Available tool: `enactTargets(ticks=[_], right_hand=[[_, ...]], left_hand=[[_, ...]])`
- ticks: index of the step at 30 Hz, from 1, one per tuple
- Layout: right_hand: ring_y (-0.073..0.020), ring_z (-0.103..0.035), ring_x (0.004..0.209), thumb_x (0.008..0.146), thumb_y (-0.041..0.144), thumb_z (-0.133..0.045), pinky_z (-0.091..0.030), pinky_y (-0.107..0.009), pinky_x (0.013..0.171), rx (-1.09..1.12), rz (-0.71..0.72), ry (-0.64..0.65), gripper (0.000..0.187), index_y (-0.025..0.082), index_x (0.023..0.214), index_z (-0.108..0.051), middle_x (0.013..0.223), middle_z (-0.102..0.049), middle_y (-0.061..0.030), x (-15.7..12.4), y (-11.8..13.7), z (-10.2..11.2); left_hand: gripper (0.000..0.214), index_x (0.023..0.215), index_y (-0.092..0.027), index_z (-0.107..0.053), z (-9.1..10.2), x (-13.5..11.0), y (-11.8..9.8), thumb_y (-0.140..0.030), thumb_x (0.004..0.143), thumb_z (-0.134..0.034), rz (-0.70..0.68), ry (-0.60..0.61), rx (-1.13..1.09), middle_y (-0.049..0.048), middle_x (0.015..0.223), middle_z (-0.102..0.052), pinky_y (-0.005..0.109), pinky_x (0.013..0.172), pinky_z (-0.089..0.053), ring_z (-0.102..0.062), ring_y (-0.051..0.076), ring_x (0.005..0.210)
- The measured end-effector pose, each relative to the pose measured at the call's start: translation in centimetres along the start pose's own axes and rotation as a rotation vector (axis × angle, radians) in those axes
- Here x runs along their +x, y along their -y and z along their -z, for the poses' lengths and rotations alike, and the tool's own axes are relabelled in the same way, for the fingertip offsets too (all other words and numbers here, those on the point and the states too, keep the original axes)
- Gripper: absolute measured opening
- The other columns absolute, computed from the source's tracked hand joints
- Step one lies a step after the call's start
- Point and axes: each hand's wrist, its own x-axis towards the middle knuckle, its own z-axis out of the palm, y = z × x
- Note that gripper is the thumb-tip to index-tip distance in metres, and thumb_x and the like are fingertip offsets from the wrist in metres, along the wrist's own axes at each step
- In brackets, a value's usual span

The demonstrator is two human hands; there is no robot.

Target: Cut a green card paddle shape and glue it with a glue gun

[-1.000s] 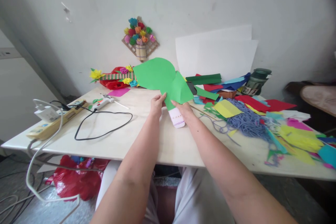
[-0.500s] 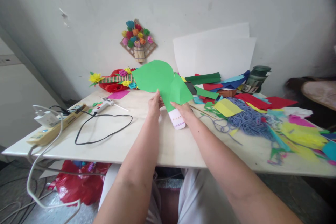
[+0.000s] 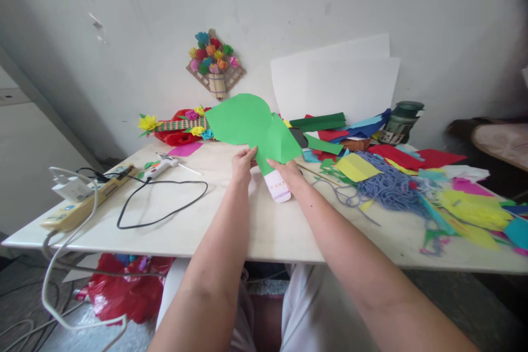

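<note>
Over the middle of the table I hold a large green paper cutout (image 3: 243, 118), rounded at its upper left and angular at its lower right. A pale strip with a purple line and small orange marks (image 3: 279, 187) shows below it. My left hand (image 3: 244, 165) pinches the cutout's lower left edge, thumb on top. My right hand (image 3: 287, 172) grips its lower right part beside the pale strip, thumb over the green paper; its other fingers are mostly hidden.
A glue gun (image 3: 162, 166) with a looping black cord and a power strip (image 3: 88, 198) lie left. Blue-grey yarn (image 3: 390, 187), coloured paper scraps and a dark jar (image 3: 402, 122) are on the right. White sheets (image 3: 336, 88) lean against the wall.
My left thumb has shifted slightly right and down, onto the green paper's edge. My right hand and the cutout stay nearly in place; the view has shifted a little.
</note>
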Motion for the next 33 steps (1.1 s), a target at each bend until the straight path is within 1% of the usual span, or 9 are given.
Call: enactTargets(ticks=[3,7,11,14,17,20,24,27,33], right_hand=[[-0.0186,-0.064,0.083,0.054,0.024,-0.073,-0.05,-0.031,0.074,0.036,0.017,-0.005,0.037,0.017,0.089,-0.061,0.1,-0.067,-0.0088,0.4,-0.4,0.2],[-0.0196,-0.065,0.078,0.054,0.027,-0.073,-0.05,-0.032,0.07,0.004,0.004,-0.052,0.04,0.015,0.09,-0.062,0.096,-0.068,-0.0107,1.0,-0.9,0.5],[-0.0194,-0.066,0.075,0.054,0.027,-0.073,-0.051,-0.031,0.068,0.015,0.024,-0.069,0.038,0.015,0.088,-0.062,0.092,-0.069,-0.0097,1.3,-1.1,0.7],[-0.0201,-0.066,0.075,0.055,0.028,-0.073,-0.052,-0.031,0.067,0.019,0.03,-0.086,0.035,0.015,0.086,-0.062,0.09,-0.07,-0.0093,1.3,-1.2,0.7],[-0.0205,-0.066,0.078,0.057,0.031,-0.073,-0.052,-0.031,0.068,0.017,0.055,-0.075,0.034,0.016,0.086,-0.062,0.09,-0.07,-0.0086,1.1,-1.2,0.6],[-0.0202,-0.066,0.082,0.06,0.034,-0.071,-0.052,-0.031,0.071,0.118,0.095,-0.056,0.036,0.016,0.09,-0.062,0.096,-0.069,-0.0083,0.9,-0.8,0.4],[-0.0204,-0.066,0.084,0.062,0.037,-0.069,-0.053,-0.032,0.071,0.195,0.072,-0.144,0.041,0.014,0.095,-0.061,0.098,-0.068,-0.0093,0.8,-0.2,0.3],[-0.0207,-0.066,0.078,0.061,0.034,-0.069,-0.053,-0.032,0.067,0.182,0.02,-0.198,0.039,0.014,0.094,-0.061,0.092,-0.069,-0.0089,1.0,-0.3,0.5],[-0.0202,-0.066,0.074,0.06,0.026,-0.068,-0.052,-0.031,0.065,0.1,-0.021,-0.21,0.022,0.015,0.078,-0.06,0.074,-0.07,-0.0064,1.6,-0.9,0.9]], left_hand=[[0.033,0.064,-0.014,-0.057,-0.1,-0.3,-0.1,-0.035,0.049,-0.077,0.019,0.065,0.029,-0.0025,0.053,-0.053,0.022,0.047,-0.043,-0.048,0.007,0.045],[0.034,0.065,-0.013,-0.058,-0.1,-0.8,-0.2,-0.036,0.048,-0.078,0.098,0.167,0.073,-0.0002,0.058,-0.057,0.024,0.052,-0.044,-0.052,0.009,0.05],[0.036,0.061,-0.013,-0.056,-0.2,-1.3,-0.3,-0.037,0.047,-0.079,0.183,0.192,0.152,0.0006,0.06,-0.057,0.026,0.057,-0.046,-0.055,0.011,0.056],[0.037,0.061,-0.013,-0.056,-0.5,-1.6,-0.5,-0.038,0.046,-0.079,0.21,0.22,0.173,0.0014,0.06,-0.058,0.026,0.058,-0.045,-0.055,0.011,0.057],[0.038,0.059,-0.013,-0.055,-0.6,-1.7,-0.6,-0.037,0.044,-0.08,0.194,0.215,0.15,0.0008,0.059,-0.058,0.027,0.058,-0.045,-0.054,0.011,0.056],[0.039,0.058,-0.013,-0.054,-0.6,-1.6,-0.5,-0.036,0.042,-0.081,0.181,0.212,0.132,0.0009,0.059,-0.058,0.028,0.058,-0.046,-0.055,0.012,0.056],[0.04,0.055,-0.014,-0.052,-0.6,-1.4,-0.3,-0.038,0.041,-0.081,0.177,0.211,0.136,0.0009,0.055,-0.058,0.028,0.055,-0.045,-0.055,0.012,0.052],[0.041,0.055,-0.014,-0.052,-0.5,-1.3,-0.1,-0.037,0.04,-0.081,0.183,0.203,0.12,0.0007,0.052,-0.058,0.027,0.053,-0.045,-0.054,0.012,0.05],[0.04,0.057,-0.015,-0.051,-0.5,-1.3,-0.1,-0.034,0.04,-0.081,0.17,0.169,0.107,0.0005,0.053,-0.058,0.026,0.05,-0.045,-0.054,0.012,0.048]])
